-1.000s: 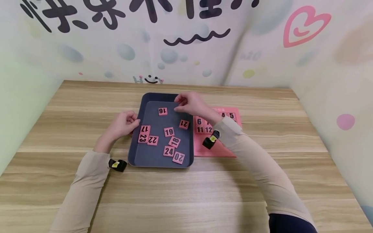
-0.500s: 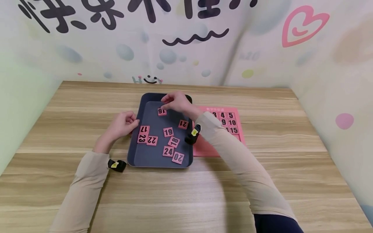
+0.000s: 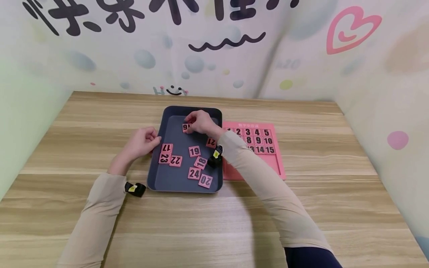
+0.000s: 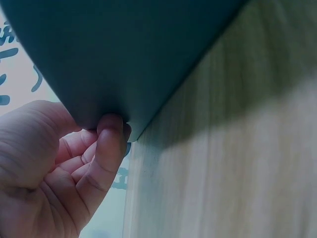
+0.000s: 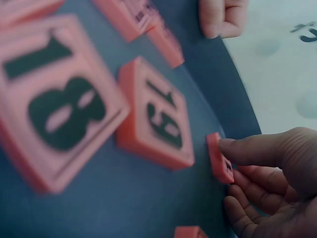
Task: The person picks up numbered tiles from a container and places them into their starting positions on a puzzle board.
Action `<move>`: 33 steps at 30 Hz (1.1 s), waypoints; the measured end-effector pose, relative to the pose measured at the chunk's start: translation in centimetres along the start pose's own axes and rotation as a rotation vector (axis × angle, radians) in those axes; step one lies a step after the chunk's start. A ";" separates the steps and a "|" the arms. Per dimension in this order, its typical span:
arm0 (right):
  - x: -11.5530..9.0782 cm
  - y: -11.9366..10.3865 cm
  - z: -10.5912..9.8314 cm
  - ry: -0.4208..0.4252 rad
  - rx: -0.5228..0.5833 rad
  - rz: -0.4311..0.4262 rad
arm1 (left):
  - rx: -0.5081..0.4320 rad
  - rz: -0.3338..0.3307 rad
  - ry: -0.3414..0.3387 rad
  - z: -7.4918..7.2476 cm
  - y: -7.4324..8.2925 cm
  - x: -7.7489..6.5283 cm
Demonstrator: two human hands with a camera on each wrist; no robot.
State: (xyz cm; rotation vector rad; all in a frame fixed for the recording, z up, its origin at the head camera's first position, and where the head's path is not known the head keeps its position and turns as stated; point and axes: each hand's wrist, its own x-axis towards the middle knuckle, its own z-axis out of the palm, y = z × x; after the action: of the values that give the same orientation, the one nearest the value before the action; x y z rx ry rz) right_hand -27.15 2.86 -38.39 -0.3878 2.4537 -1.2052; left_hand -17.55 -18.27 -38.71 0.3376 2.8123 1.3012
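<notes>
My right hand (image 3: pixel 201 122) pinches the pink number tile 16 (image 3: pixel 186 128) between thumb and fingers, inside the dark tray (image 3: pixel 161 182). In the right wrist view the thumb lies on the tile's (image 5: pixel 216 153) near edge and the other fingers sit at its far side. At the tray's left side, my left hand (image 3: pixel 143 142) grips the rim. The left wrist view shows the thumb and curled fingers (image 4: pixel 110 144) closing on the tray wall (image 4: pixel 114 59). Tiles 19 (image 3: pixel 194 151), 18 (image 3: pixel 200 162) and several others lie loose on the tray floor.
Right of the tray lies a pink puzzle board (image 3: pixel 278 163) with tiles in rows at its top, partly covered by the right forearm. The wooden table (image 3: pixel 187 230) meets a printed wall (image 3: pixel 110 67) behind.
My right hand has moved left from the tray's upper right to tile 16 and closed its fingers on it. The left hand stays at the rim.
</notes>
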 end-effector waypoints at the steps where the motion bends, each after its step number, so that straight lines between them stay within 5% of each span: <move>1: 0.0 0.0 0.0 0.000 -0.025 -0.015 | -0.001 0.000 -0.002 0.0 0.0 0.0; 8: 0.1 0.0 0.1 0.004 -0.104 -0.044 | 0.003 -0.002 -0.011 0.0 0.0 0.2; 16: -0.6 -0.7 -0.8 0.010 -0.034 -0.090 | -0.006 -0.006 -0.019 0.0 0.1 0.2; 26: -4.1 -2.1 -3.3 0.006 -0.047 -0.192 | -0.008 -0.003 -0.016 0.0 0.0 0.1; 33: -7.3 -0.9 -5.2 -0.003 -0.037 -0.225 | -0.013 -0.001 -0.014 -0.1 0.0 0.0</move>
State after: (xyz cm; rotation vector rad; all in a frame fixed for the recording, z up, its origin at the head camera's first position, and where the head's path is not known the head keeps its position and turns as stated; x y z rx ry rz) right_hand -22.92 8.91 -33.25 -0.6917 2.4841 -1.2448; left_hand -17.58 -18.30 -38.66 0.3433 2.7912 1.3105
